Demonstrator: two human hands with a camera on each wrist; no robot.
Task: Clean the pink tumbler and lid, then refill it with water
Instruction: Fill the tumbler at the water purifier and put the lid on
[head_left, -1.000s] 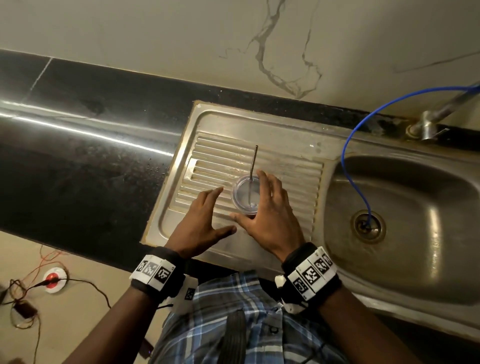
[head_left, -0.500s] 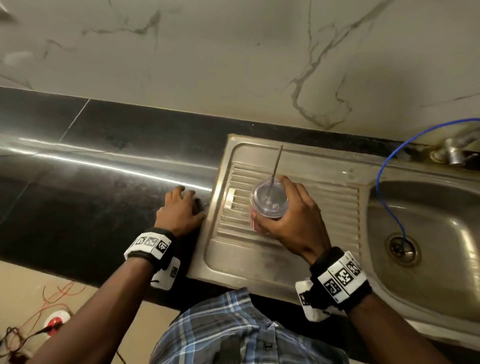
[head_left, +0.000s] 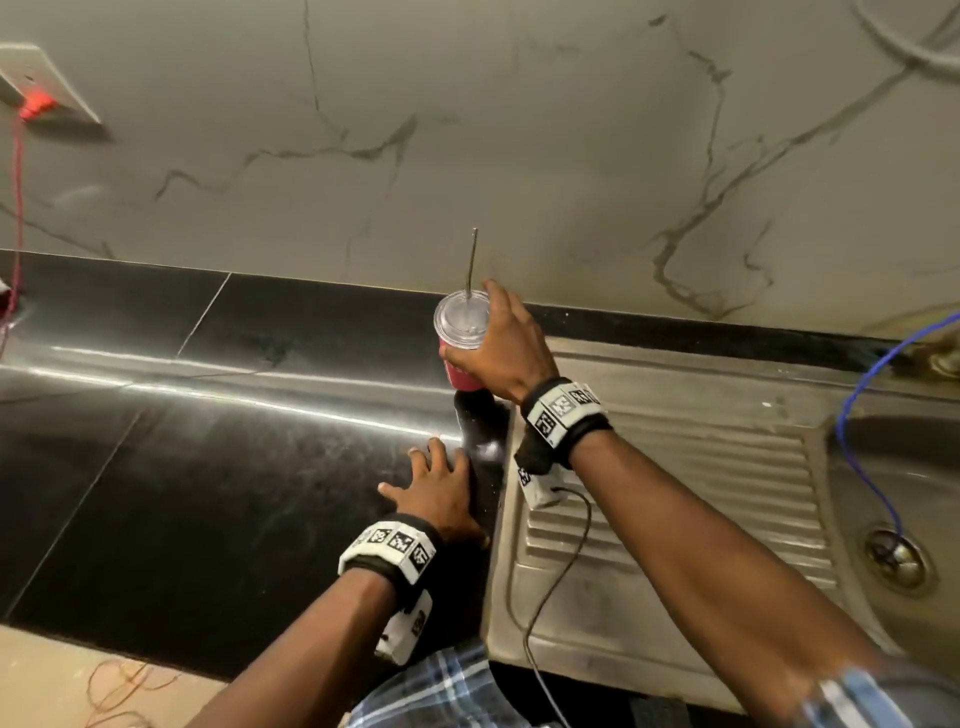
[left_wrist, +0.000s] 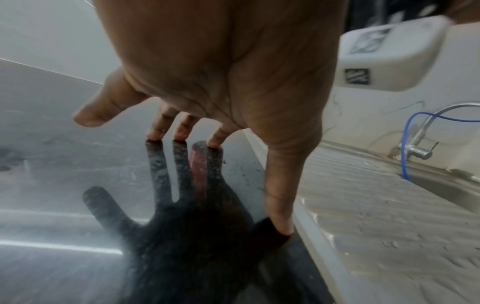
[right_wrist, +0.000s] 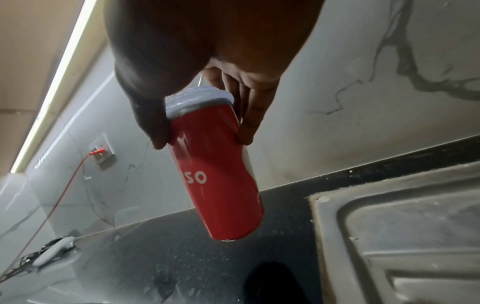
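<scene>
A: Grip status? Right hand wraps thumb and fingers round the tumbler just under its lid, held clear above the worktop, left of the sink.

B: Confirmed. Lid on, straw sticking up through it. Left hand?

A: Left hand holds nothing, fingers spread, fingertips pressing on the worktop beside the sink edge.
</scene>
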